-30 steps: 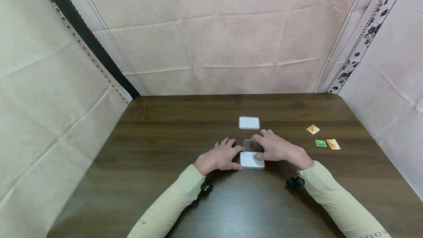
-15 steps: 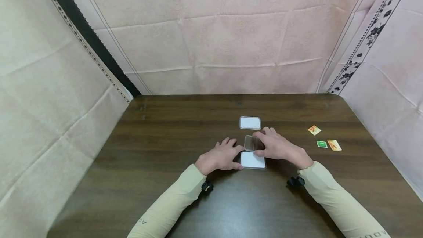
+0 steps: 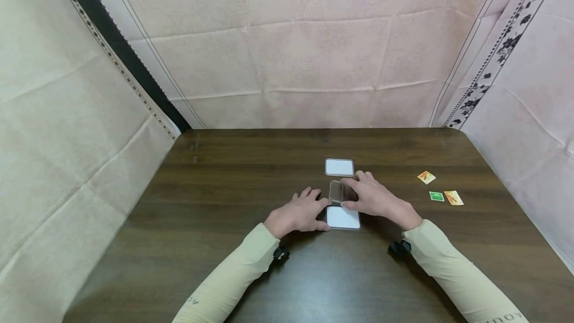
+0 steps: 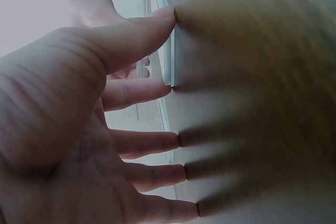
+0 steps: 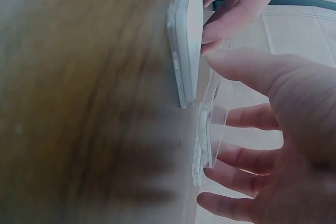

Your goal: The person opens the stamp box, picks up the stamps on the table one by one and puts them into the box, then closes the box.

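A flat white rectangular case (image 3: 343,218) lies on the table. My left hand (image 3: 299,213) rests at its left side, fingers spread and fairly straight, with thumb and index fingertip right at the edge. In the left wrist view, the fingertips (image 4: 178,140) come down on the tabletop. My right hand (image 3: 375,199) pinches a thin clear plastic cover (image 3: 336,192) between thumb and fingers, just beyond the case's far edge. The right wrist view shows the cover (image 5: 218,98) tilted beside the case (image 5: 186,40); the hand hides its right part in the head view.
A second white rectangular piece (image 3: 339,167) lies farther back on the brown wooden table (image 3: 251,163). To the right are a green card (image 3: 437,196) and two orange-yellow cards, one near (image 3: 454,198) and one farther (image 3: 426,177). Pale cloth (image 3: 287,64) hangs around the table.
The right hand has moved the clear cover slightly away from me and left, off the case's far edge, uncovering more of the white top. The left hand stays in place.
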`<state>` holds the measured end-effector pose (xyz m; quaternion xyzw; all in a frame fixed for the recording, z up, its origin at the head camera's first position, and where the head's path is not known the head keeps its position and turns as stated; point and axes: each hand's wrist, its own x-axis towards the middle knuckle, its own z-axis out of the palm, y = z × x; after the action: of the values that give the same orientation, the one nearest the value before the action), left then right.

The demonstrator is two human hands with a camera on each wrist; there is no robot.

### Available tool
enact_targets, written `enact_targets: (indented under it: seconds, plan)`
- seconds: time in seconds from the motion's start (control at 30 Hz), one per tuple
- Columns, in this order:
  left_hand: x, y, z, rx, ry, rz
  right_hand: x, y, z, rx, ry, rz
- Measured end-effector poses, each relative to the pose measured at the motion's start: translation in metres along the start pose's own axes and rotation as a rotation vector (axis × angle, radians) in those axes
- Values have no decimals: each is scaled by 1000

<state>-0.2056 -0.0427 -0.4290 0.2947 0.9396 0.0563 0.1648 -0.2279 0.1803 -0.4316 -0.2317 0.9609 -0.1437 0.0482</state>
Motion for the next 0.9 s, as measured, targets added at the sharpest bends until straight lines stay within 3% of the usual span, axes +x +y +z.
enact_targets:
  seconds: [0.9]
  plan:
    - [-2, 0, -1, 12, 8, 11, 7, 3, 3, 35, 19, -37]
